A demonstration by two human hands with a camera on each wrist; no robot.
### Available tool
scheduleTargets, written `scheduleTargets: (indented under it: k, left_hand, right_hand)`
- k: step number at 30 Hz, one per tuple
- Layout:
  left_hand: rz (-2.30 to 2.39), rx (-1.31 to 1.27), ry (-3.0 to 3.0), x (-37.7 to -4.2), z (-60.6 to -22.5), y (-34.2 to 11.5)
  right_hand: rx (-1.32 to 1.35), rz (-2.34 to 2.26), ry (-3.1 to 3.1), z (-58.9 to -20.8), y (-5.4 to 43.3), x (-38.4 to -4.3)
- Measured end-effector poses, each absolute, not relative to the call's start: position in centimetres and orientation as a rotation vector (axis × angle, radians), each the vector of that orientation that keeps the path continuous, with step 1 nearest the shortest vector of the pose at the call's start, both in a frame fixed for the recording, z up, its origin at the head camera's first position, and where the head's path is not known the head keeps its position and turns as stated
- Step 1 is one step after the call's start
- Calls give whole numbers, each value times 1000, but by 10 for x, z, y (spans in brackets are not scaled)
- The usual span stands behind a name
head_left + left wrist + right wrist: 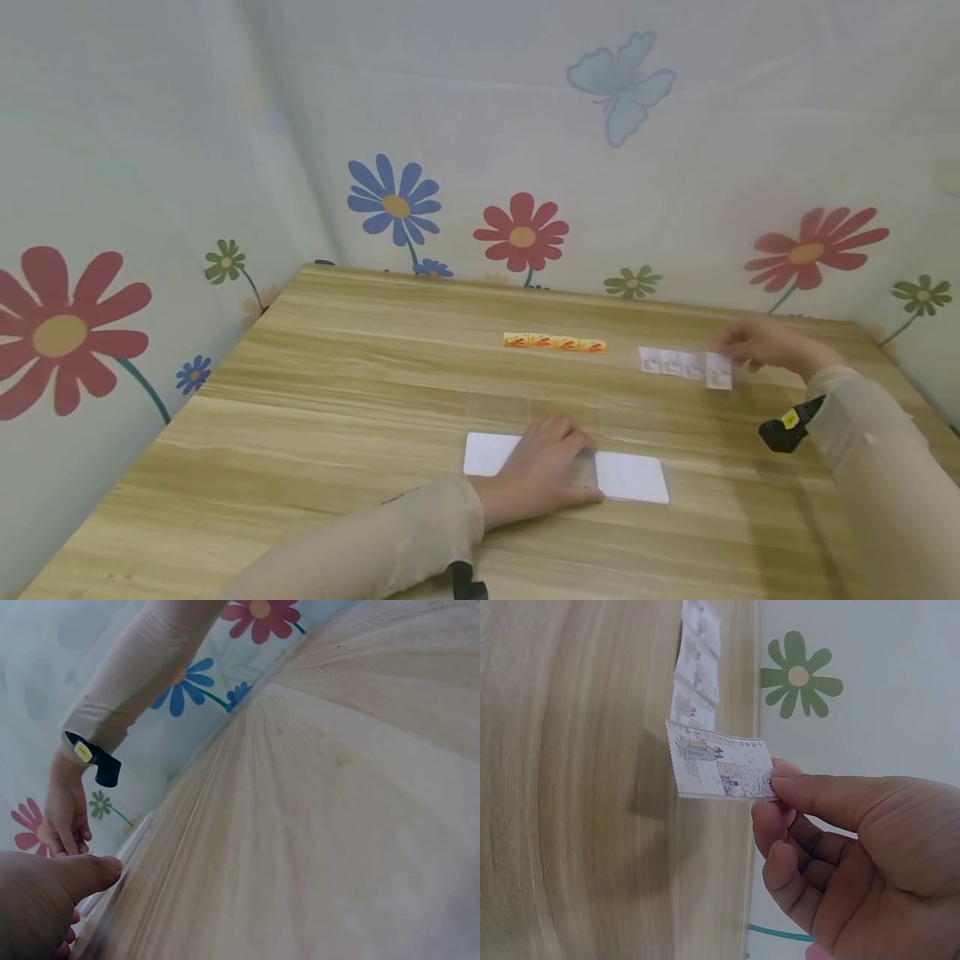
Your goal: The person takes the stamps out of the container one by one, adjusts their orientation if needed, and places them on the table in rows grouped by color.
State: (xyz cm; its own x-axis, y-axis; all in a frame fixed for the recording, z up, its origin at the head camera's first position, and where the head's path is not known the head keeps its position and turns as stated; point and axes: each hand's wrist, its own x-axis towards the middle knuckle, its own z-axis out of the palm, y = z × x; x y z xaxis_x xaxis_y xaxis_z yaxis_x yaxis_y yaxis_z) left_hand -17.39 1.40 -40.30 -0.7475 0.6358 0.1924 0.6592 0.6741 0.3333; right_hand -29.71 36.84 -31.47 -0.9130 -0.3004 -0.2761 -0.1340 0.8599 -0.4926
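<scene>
My right hand pinches a postage stamp by one end between thumb and fingers. The stamp has perforated edges and a fine printed drawing, and is raised at the right end of a row of similar pale stamps. My left hand lies low over the table with fingers spread, between two white cards. It partly covers the left white card; its thumb and fingertips are right at the near edge of the right white card. In the left wrist view its thumb is extended.
A row of several orange-and-yellow stamps lies toward the back of the wooden table. Clear flat rectangles lie just behind the white cards. A flower-printed curtain stands along the table's back and left side.
</scene>
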Motion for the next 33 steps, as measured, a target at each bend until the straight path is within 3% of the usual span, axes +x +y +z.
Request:
scheduleTargets:
  k: [33]
  left_hand:
    - [-568, -1094, -2867, -171, -397, 14]
  right_hand:
    - [-326, -578, 2743, -344, 376, -315]
